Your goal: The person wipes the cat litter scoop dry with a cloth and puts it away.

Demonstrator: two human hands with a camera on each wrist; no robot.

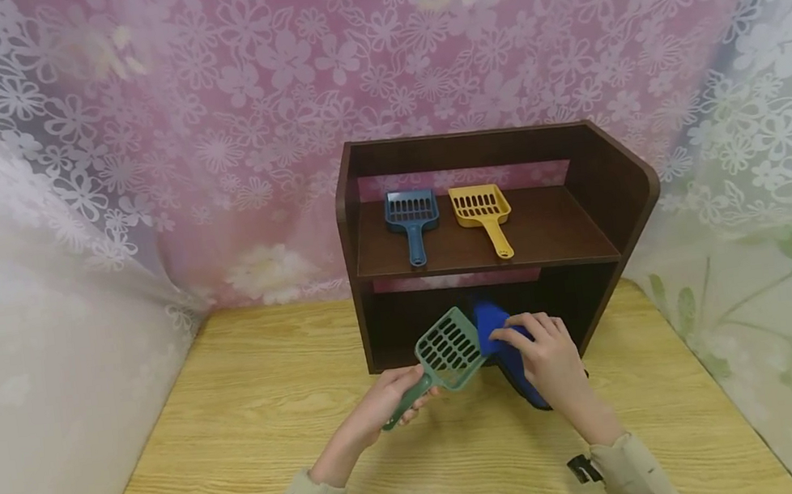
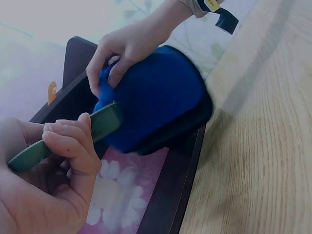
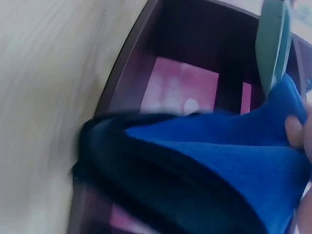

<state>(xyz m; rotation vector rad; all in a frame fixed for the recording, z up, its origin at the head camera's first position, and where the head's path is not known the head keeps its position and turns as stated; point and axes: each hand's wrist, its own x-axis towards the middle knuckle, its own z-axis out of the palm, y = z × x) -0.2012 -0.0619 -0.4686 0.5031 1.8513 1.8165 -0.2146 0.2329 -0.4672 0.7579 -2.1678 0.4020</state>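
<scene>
My left hand [image 1: 387, 399] grips the handle of a green litter scoop [image 1: 431, 375], its slotted head tilted up towards the right. In my right hand [image 1: 546, 352], thumb and fingers pinch a blue cloth piece [image 1: 489, 326] with a black side, perhaps a mitt; its exact kind is unclear. A corner of the blue cloth [image 3: 229, 161] meets the scoop's edge, and the rest hangs down below the right hand. Seen from the left wrist, the scoop [image 2: 105, 122] overlaps the cloth [image 2: 161, 102]. Both are held in front of the shelf's lower compartment.
A dark brown two-level shelf [image 1: 634, 179] stands on the wooden table [image 1: 258, 385]. On its upper board lie a dark blue litter scoop [image 1: 415, 241] and a yellow one [image 1: 493, 232], handles forward. Floral curtains [image 1: 244, 134] hang behind and at both sides.
</scene>
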